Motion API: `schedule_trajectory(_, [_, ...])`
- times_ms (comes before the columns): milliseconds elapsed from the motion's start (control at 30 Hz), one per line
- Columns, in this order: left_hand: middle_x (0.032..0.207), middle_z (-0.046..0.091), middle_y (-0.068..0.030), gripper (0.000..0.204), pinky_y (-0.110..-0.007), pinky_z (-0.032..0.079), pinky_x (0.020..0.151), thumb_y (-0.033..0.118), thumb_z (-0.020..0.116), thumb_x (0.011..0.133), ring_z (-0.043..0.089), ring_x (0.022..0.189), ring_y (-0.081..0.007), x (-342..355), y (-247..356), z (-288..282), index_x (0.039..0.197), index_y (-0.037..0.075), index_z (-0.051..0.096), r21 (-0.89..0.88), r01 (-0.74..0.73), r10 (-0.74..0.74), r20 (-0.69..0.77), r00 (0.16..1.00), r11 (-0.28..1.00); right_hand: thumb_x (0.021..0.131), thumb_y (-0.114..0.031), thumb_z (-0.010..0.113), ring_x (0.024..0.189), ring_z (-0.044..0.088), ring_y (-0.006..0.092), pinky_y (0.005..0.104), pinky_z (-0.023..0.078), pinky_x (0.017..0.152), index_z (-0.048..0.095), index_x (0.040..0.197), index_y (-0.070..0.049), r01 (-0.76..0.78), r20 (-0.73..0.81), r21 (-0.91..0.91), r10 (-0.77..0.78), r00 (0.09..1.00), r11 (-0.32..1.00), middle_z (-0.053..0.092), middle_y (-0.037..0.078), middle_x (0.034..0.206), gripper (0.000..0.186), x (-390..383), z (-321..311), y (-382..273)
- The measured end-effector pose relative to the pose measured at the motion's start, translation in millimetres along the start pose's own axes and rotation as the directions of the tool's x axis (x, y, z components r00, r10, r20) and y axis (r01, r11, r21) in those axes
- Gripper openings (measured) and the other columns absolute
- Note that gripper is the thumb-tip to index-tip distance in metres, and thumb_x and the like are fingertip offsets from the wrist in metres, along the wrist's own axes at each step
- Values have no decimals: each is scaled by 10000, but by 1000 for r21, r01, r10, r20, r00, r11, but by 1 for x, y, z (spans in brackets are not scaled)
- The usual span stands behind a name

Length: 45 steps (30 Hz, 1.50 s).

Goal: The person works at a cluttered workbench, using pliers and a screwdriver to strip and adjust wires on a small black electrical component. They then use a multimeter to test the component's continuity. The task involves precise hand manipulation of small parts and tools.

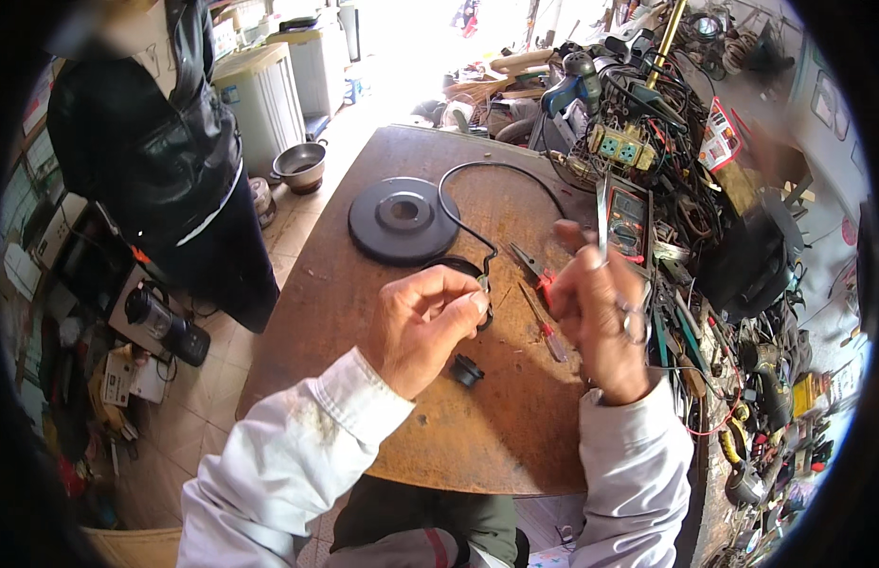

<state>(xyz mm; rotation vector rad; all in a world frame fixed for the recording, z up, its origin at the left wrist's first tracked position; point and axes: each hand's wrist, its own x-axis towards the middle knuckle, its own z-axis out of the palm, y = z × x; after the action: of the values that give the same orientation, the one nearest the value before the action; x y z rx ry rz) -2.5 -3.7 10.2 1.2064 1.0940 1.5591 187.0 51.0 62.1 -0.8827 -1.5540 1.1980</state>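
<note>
My left hand pinches a black cord near its end, over a dark round part partly hidden by the fingers. The cord loops across the wooden tabletop. My right hand, slightly blurred, grips metal scissors with the blades pointing up. A black round disc with a centre hole lies behind my left hand. Between my hands lie red-handled pliers and a thin screwdriver. A small black plastic piece rests nearer to me, just right of my left wrist.
The table is bordered on the right by heaped tools and cables, with a multimeter at its edge. A person in a black jacket stands at the left. A metal pot and a blender are beyond the table.
</note>
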Motion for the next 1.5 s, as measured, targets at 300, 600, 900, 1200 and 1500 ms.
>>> schedule_trajectory(300, [877, 677, -11, 77, -220, 503, 675, 41, 660, 937, 603, 743, -50, 0, -5, -5, 992, -7, 682, 17, -129, 129, -4, 992, 992, 1050, -158, 528, 863, 621, 142, 277, 523, 798, 628, 1315, 29, 149, 119, -251, -123, 985, 956, 656, 77, 1035, 340, -17, 11, 57])
schedule_trajectory(600, [880, 662, 18, 57, -192, 448, 635, 10, 653, 933, 544, 729, -11, -1, -14, 1, 979, 0, 685, 148, -136, 138, -5, 990, 980, 928, 24, 567, 892, 694, 374, 395, 556, 789, 644, 1227, 48, 404, 142, -350, -379, 915, 845, 672, 240, 1044, 310, -25, 16, 46])
schedule_trajectory(900, [875, 650, 12, 65, -196, 466, 655, -13, 661, 925, 562, 750, -15, -8, -15, 4, 989, -20, 673, 151, -125, 125, 13, 992, 981, 932, 32, 617, 926, 720, 360, 364, 576, 800, 627, 1279, 57, 429, 228, -263, -377, 898, 864, 684, 237, 1102, 348, -33, 18, 46])
schedule_trajectory(1200, [900, 661, -8, 68, -198, 494, 684, -46, 644, 930, 596, 789, -31, -10, -9, 5, 992, -28, 663, 178, -167, 161, 45, 986, 970, 926, 5, 649, 922, 712, 400, 401, 579, 787, 649, 1222, 70, 469, 201, -295, -425, 882, 833, 690, 252, 1077, 304, -33, 19, 52])
schedule_trajectory(1500, [850, 656, -19, 48, -208, 483, 658, -51, 628, 920, 597, 737, -42, -12, -11, 11, 953, -23, 650, 161, -188, 189, 11, 982, 969, 921, -7, 656, 906, 708, 407, 410, 579, 768, 648, 1217, 81, 485, 215, -313, -436, 874, 816, 692, 248, 1059, 309, -35, 22, 59])
